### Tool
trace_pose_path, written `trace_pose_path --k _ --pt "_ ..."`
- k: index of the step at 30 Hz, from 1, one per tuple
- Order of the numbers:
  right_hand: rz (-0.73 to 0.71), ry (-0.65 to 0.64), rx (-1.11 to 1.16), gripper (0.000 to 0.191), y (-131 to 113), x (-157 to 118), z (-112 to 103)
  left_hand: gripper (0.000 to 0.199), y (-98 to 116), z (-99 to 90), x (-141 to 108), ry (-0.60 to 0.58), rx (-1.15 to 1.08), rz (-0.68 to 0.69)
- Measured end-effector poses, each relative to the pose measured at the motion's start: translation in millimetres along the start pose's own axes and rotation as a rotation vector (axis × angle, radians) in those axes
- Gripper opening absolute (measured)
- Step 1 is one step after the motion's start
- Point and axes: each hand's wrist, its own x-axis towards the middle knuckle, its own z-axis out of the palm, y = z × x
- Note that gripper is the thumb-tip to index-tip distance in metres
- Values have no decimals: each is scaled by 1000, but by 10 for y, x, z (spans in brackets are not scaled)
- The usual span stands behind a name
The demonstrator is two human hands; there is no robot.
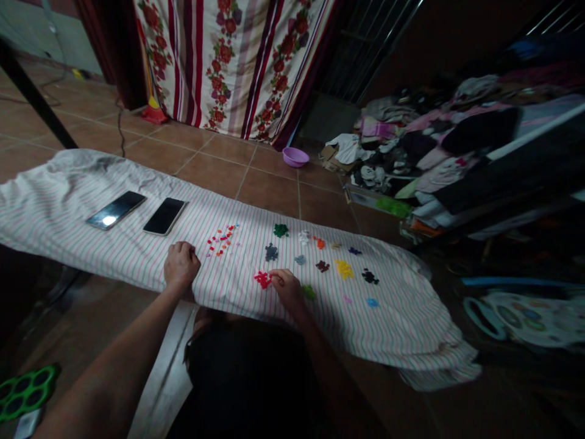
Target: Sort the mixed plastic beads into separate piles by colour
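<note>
My right hand (pixel 287 288) is at the right edge of a pile of small red pieces (pixel 262 280), fingertips pinched together; whatever may be between them is too small to make out. My left hand (pixel 181 266) rests as a fist on the striped cloth (pixel 228 283), its inside hidden. Beyond it lies a loose scatter of red, orange and pale pieces (pixel 223 240). Around my right hand are small piles sorted by colour, among them dark green (pixel 281 230), dark grey (pixel 271 252), brown (pixel 322 266), yellow (pixel 343 269), black (pixel 370 277) and lime green (pixel 309 292).
Two phones (pixel 116 210) (pixel 165 216) lie on the cloth at the left. Past the far edge, a purple basin (pixel 295 157) sits on the tiled floor before a floral curtain (pixel 228 67). Heaped clothes (pixel 425 134) fill the right side. A green-ringed object (pixel 28 390) is at lower left.
</note>
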Motion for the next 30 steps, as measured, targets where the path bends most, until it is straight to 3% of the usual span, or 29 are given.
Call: trace_pose_path --k 7,12,19,24,30 --pt "-59 29 42 26 45 97 15 12 -3 6 7 -3 11 16" --pt "-112 -29 97 23 -213 514 199 13 17 -3 8 -3 19 10" --pt "-195 -182 2 21 -627 1199 676 12 33 -22 13 -2 13 8" --pt "-197 -274 -103 23 -718 1412 881 11 34 -13 19 4 24 12" --pt "-141 -302 -214 19 -777 1543 884 10 33 1 17 15 31 15"
